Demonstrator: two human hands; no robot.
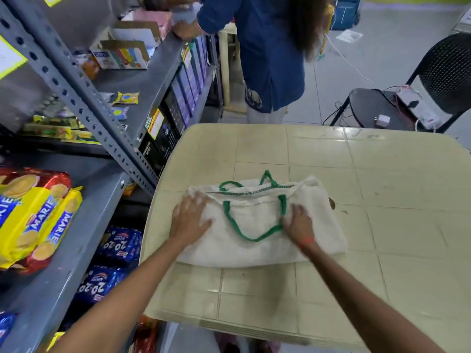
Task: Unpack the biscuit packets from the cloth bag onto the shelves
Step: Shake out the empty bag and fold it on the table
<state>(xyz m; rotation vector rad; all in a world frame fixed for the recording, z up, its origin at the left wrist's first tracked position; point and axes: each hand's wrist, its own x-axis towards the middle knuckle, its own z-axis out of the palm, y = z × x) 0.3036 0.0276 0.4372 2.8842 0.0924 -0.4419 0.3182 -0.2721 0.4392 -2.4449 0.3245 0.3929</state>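
White cloth bag (pixel 257 225) is lying flat on the beige table (pixel 382 187), right of the shelves (pixel 76 250) carrying Marie packets (pixel 33 215). Left hand (pixel 190 220) and right hand (pixel 297 222) are pressing it, palms open.

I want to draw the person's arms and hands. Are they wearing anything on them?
Both arms are bare as far as the picture shows, with no sleeves, gloves or watch. The left hand has nothing on it that I can see. The right hand has a thin orange-red band around the wrist. I can't make out any rings; the fingers are a bit blurry.
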